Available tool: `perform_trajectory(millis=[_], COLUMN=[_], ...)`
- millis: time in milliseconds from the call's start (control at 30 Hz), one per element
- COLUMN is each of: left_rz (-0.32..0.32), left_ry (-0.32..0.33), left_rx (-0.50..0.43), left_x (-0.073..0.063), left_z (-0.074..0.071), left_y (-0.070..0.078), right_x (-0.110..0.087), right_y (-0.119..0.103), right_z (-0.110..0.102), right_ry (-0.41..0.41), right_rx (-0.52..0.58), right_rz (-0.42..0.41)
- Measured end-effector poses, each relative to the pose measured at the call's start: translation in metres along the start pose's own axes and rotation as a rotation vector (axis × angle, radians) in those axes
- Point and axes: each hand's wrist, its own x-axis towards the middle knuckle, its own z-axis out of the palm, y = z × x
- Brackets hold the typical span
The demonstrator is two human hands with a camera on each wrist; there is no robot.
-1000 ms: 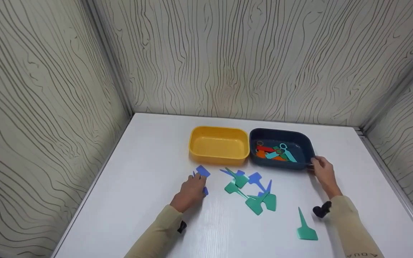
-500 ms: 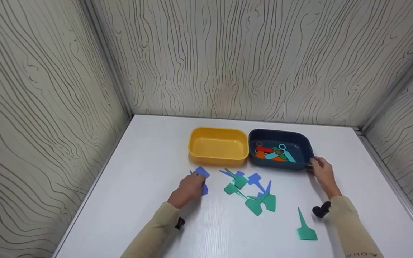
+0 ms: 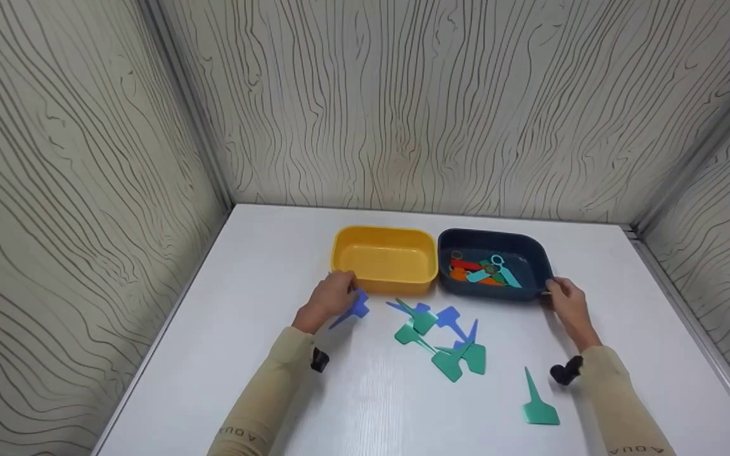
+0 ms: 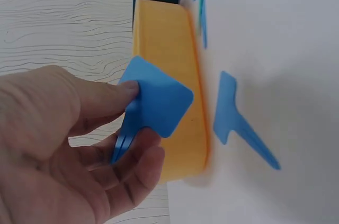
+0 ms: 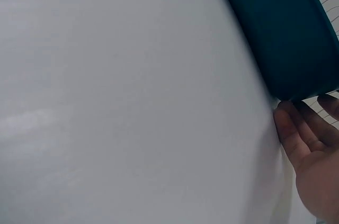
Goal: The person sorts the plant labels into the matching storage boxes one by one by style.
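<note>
In the left wrist view my left hand (image 4: 79, 123) pinches a blue T-shaped plant label (image 4: 161, 97) between thumb and fingers. The hand is at the front left corner of the yellow bin (image 3: 339, 278). Below it, another blue plant label (image 3: 360, 305) lies on the table. My right hand (image 3: 571, 307) holds the near right corner of the dark blue bin (image 3: 536, 266), thumb and fingertips against its end. Several plant labels lie in front of the bins, among them a green one (image 3: 447, 365) and a blue one (image 3: 449, 316).
Colourful flat pieces, including a light blue one with a ring end (image 3: 507, 273), lie inside the dark blue bin. A lone green plant label (image 3: 540, 411) is near my right forearm. Patterned walls (image 3: 397, 114) enclose the white table (image 3: 263, 253).
My left hand has lifted a blue plant label and moved away from me to the yellow bin's front left corner. A blue label below is now more exposed. My right hand stays at its bin.
</note>
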Motion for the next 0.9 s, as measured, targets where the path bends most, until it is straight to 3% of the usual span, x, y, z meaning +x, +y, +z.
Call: perform_trajectory(millis=[400, 667, 900], left_rz=[-0.046, -0.135, -0.160], left_ry=[0.155, 0.226, 0.273], left_rx=[-0.104, -0.156, -0.235], left_x=[0.037, 0.055, 0.067], left_z=[-0.020, -0.009, -0.002], left_y=[0.011, 0.005, 0.005], right_x=[0.001, 0.000, 0.000], right_y=[0.000, 0.003, 0.003], right_z=[0.000, 0.002, 0.001], right_ry=[0.005, -0.011, 0.008], right_rx=[-0.010, -0.021, -0.004], right_rz=[0.012, 0.026, -0.004])
